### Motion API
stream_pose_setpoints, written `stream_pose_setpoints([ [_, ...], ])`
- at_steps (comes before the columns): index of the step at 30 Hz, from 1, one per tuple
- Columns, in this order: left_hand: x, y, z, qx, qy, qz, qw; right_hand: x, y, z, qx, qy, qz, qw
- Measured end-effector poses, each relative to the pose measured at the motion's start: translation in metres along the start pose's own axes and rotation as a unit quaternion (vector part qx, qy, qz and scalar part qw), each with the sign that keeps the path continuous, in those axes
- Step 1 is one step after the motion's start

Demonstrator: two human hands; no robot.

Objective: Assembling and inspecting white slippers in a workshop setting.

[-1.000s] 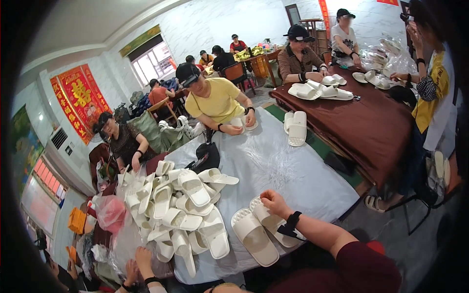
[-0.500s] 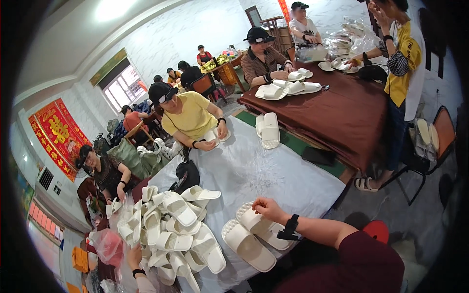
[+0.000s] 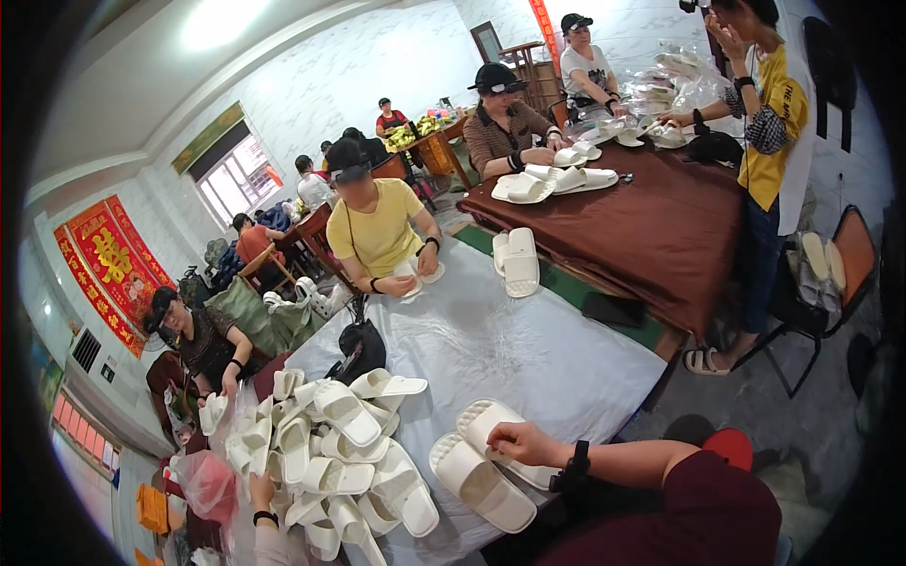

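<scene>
My right hand, fingers curled together, hovers at or on the strap of the farther of two white slippers. Whether something small is pinched in it is hidden. The nearer slipper of this pair lies beside it on the covered table, soles down. My left hand reaches to the near left side of a big heap of white slippers. Its fingers are partly hidden among the slippers and clear plastic, so I cannot see what they grip.
Across the table a person in a yellow shirt handles white slippers. Another white pair lies near the far edge, and a black cap beside the heap. A brown-covered table with more slippers and people stands beyond. Left is a pink plastic bag.
My right hand has come down nearer to me over the slipper pair. The person in yellow has straightened up. My left hand stays about where it was.
</scene>
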State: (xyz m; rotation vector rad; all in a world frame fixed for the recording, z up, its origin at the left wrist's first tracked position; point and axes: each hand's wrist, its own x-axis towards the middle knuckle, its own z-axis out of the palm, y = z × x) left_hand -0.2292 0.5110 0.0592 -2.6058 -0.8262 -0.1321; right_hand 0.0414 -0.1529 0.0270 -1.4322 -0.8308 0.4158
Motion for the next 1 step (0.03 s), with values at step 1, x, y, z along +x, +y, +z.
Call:
stream_pose_setpoints([
  [1, -0.0016, -0.0048, -0.0061, -0.002, -0.002, 0.000, 1.000, -0.0030, 0.0022, 0.0008, -0.025, -0.006, -0.011, 1.000],
])
